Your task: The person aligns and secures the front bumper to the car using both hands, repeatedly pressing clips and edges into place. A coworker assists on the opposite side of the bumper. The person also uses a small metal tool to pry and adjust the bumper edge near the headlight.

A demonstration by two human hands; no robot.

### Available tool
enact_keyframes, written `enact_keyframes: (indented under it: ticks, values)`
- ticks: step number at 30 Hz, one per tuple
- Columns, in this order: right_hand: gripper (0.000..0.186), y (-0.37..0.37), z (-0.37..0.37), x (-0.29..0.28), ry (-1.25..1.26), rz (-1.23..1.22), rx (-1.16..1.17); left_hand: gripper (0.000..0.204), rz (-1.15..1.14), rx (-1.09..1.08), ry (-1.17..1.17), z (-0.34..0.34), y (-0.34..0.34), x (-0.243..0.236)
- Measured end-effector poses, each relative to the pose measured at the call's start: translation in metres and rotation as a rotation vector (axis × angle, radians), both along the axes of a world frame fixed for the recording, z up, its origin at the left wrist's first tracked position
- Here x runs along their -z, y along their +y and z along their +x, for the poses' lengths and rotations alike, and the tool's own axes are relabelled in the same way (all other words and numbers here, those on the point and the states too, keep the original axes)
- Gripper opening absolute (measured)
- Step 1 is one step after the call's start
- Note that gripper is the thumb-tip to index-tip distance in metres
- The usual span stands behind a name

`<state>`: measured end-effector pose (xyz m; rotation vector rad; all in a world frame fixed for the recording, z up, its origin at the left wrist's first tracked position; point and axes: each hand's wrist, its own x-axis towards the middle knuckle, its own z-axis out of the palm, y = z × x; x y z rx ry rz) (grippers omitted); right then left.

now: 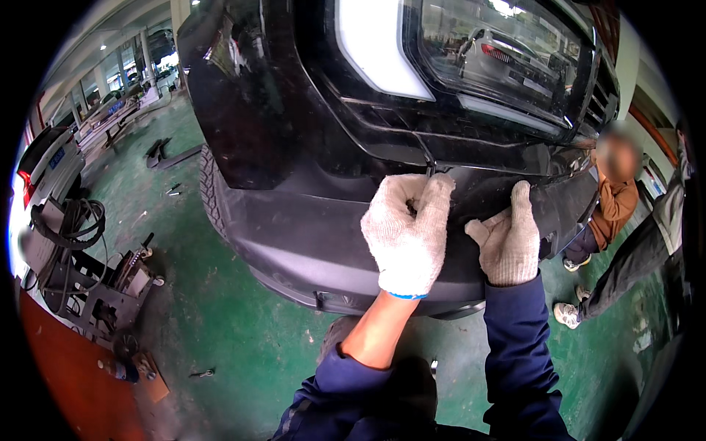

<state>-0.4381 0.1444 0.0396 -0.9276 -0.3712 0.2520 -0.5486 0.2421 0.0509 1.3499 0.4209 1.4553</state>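
My left hand (408,231), in a knitted white glove, is closed at the seam between the glossy black body panel (257,117) and the matte dark bumper (309,242); its fingertips pinch near a thin dark piece, too small to make out. My right hand (507,242), gloved likewise, rests on the bumper just to the right, index finger stretched toward the seam and thumb apart. Above both hands are a white lamp strip (368,44) and a glass window (500,66).
A crouching person in brown (614,206) works at the vehicle's right; another person's legs (618,272) stand beside them. At left are a wheeled machine with hoses (95,294), a parked white car (51,169), loose black parts (158,154) and small tools (202,373) on the green floor.
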Motion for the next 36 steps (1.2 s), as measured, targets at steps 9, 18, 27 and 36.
enact_keyframes:
  ticks: [9,18,27,36]
  values:
    - [0.036,-0.017,-0.001,-0.003,-0.006,0.073,-0.195,0.013,0.013,-0.1,-0.082,0.005,-0.001,0.004]
    - [0.061,-0.018,0.01,-0.017,0.126,-0.003,-0.174,0.015,-0.004,0.021,-0.266,0.018,0.002,0.011]
    - [0.065,-0.012,0.005,-0.014,0.101,-0.114,-0.049,0.016,-0.006,-0.011,-0.234,0.019,0.0,0.01]
    - [0.053,-0.007,-0.005,-0.022,0.147,-0.039,-0.019,0.017,0.018,-0.017,-0.191,0.019,-0.001,0.007]
